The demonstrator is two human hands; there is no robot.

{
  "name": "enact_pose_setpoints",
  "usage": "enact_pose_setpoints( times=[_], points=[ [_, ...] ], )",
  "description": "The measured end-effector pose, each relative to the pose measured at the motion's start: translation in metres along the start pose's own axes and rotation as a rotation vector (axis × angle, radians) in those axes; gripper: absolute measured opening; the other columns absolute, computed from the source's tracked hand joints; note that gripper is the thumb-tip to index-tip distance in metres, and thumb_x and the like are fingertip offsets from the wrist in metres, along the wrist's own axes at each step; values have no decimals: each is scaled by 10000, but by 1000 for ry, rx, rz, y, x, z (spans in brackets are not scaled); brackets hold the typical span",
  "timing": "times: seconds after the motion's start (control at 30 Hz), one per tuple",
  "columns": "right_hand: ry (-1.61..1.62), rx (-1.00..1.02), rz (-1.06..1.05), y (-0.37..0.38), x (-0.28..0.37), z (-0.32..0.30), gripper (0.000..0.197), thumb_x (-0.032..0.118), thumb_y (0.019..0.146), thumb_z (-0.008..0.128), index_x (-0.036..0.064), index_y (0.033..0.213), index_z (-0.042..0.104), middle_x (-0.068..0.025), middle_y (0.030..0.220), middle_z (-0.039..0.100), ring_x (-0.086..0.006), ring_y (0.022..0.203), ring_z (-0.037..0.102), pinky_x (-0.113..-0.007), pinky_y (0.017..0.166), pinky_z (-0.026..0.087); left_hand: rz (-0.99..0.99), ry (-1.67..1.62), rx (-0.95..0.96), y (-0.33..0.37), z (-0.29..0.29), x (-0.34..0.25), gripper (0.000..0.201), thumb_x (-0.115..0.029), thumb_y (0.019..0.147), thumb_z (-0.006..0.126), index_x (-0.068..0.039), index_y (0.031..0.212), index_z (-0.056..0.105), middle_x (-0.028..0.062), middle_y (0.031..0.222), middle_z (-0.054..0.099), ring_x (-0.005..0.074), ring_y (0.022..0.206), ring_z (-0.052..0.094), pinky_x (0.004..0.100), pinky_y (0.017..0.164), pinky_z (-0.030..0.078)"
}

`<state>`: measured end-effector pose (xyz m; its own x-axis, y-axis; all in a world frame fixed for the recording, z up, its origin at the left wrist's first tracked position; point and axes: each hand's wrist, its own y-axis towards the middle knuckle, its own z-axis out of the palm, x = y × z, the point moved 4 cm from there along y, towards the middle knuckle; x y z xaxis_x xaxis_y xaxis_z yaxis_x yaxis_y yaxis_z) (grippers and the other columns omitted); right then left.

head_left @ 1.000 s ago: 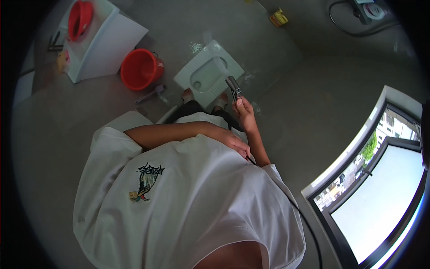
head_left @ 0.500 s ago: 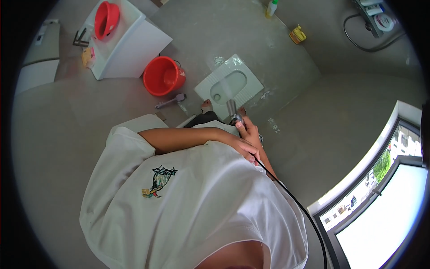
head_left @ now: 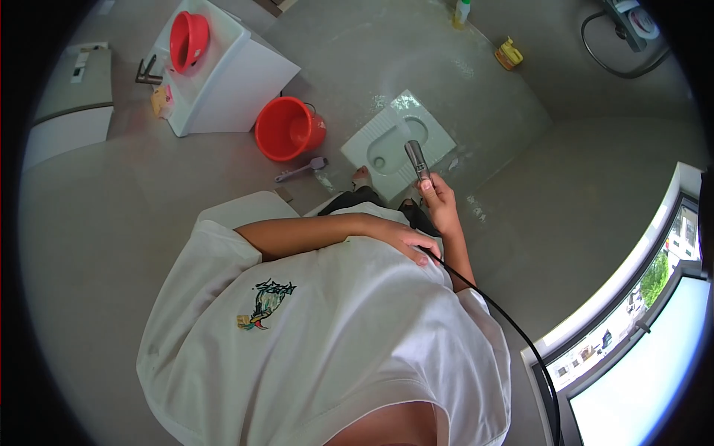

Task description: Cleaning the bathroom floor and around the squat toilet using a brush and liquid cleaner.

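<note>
My right hand (head_left: 437, 197) is closed around a silver hand-held shower head (head_left: 416, 156), pointed at the white squat toilet (head_left: 387, 160) in the floor. A faint whitish spray shows near its tip. My left hand (head_left: 410, 241) lies across my belly, over the white T-shirt (head_left: 320, 320). A black cable (head_left: 491, 301) runs between its thumb and fingers and bends away to the lower right. My feet stand at the toilet's near edge.
Left of the toilet stand a red bucket (head_left: 286, 128), a pale purple long-handled brush (head_left: 301, 169) and a white sink (head_left: 238, 85) holding a red basin (head_left: 189, 41). Along the right wall are a yellow container (head_left: 509, 54) and a green-capped bottle (head_left: 461, 13). A window (head_left: 632, 349) stands open.
My right hand has moved forward and to the right with the shower head, away from my left hand. The left hand stays at my belly. The view has turned slightly left.
</note>
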<state>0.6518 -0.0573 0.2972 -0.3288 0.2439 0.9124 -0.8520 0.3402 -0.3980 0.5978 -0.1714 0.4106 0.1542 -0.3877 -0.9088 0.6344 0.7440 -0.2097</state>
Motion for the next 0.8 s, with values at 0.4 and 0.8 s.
enact_pose_setpoints(
  times=[0.4,0.8],
  points=[
    [483,-246,-55,-15,-7,-3,321,350,1023,579,41,937,581,44,782,469,-61,721,383,-236,625,346,-127,-75,-361,-6,-26,19,346,-323,1027,552,-18,1182,598,74,1128,664,150,1132,587,295,1013,422],
    [39,-200,-183,-41,16,6,272,288,1002,570,26,1071,589,-28,815,579,-111,767,496,-285,694,447,-8,-350,-784,4,-52,37,766,-500,921,685,-32,1444,380,111,1273,509,207,1202,512,397,1036,430]
  ],
)
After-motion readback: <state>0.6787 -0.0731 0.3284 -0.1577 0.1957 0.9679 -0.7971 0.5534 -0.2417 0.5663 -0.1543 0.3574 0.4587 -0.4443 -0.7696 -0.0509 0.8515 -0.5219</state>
